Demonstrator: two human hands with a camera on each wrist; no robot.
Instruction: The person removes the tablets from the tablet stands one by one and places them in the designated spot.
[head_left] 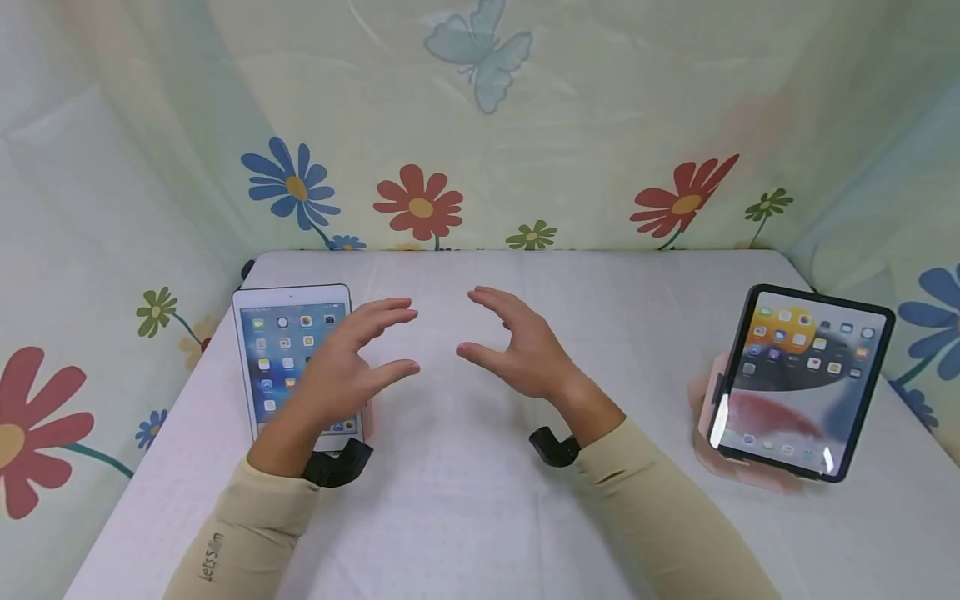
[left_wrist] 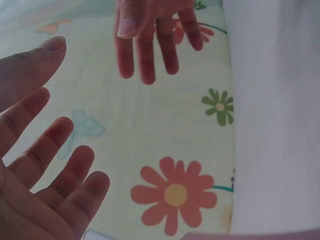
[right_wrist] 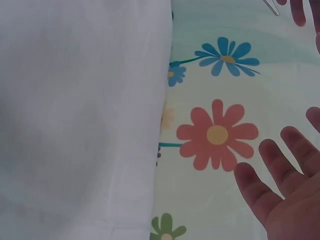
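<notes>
Both hands hover above the table in the head view, palms turned toward each other with a gap between them. The left hand (head_left: 343, 364) holds nothing; its fingers are spread from the thumb and it overlaps part of a white tablet (head_left: 258, 350) with app icons on its lit screen. Nothing is in the right hand (head_left: 528, 346) either, whose fingers and thumb reach toward the left one. Far to its right, a black-framed tablet (head_left: 798, 383) leans on a pink stand (head_left: 738, 467). Loose, parted fingers of each hand show in the wrist views.
A white cloth covers the table (head_left: 450, 517). Behind it hangs a curtain (head_left: 585, 125) printed with flowers and a butterfly. Black wrist mounts (head_left: 555, 447) sit at both sleeve cuffs. A pink edge shows beside the white tablet, partly hidden.
</notes>
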